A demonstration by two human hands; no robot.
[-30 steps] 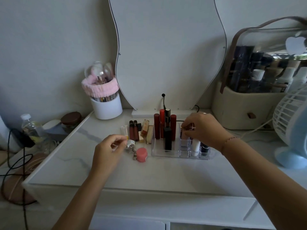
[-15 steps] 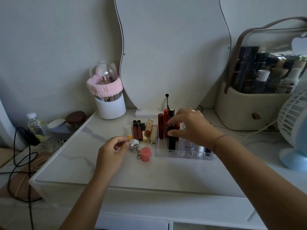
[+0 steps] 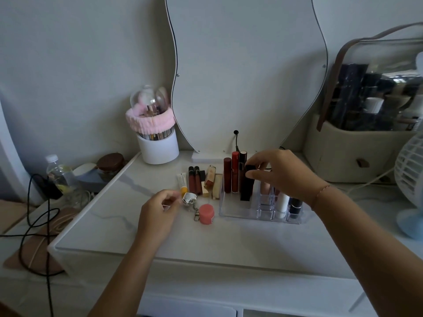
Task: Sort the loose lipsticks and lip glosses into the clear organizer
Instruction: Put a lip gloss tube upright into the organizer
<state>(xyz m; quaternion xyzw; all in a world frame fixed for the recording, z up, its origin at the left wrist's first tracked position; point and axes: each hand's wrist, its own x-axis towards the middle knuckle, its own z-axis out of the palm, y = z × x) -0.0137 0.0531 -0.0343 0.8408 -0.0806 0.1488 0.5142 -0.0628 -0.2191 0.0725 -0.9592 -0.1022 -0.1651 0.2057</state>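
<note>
Since a second ago my right hand (image 3: 283, 177) has left the small cells at the organizer's right end and crossed to its left end. My left hand (image 3: 158, 211) has kept its place. Findings, largest first.

Room: a pale grey wall (image 3: 80, 65) fills the background, and a wavy-edged mirror (image 3: 247, 76) stands beyond my right hand.

Surface: a white, faintly veined tabletop (image 3: 206, 243) carries the items, under dim light.

Beyond my right hand and outboard of it stand a beige cosmetic bag (image 3: 343, 156) with a clear upper part and a white fan (image 3: 412, 175). Beyond my left hand stands a white brush cup (image 3: 158, 147) ringed by a pink headband (image 3: 148, 122). Further outboard, past the table edge, are a water bottle (image 3: 59, 175) and a black cable (image 3: 34, 220).

The clear organizer (image 3: 240, 213) sits directly under my right hand. Tall red tubes (image 3: 231, 175) stand upright at its left end, just beside my fingertips. My right thumb and fingers pinch the cap of a black tube (image 3: 247, 191), which stands upright in the organizer next to the red ones. A white tube (image 3: 282, 204) and a dark lipstick (image 3: 296, 205) stand in cells below my right wrist.

Loose tubes (image 3: 201, 181) lie in a row on the tabletop between my hands. A pink jar (image 3: 206, 214) and a silver charm (image 3: 189, 199) lie just beside my left hand. Its fingers are curled, and I cannot tell whether they hold anything.
</note>
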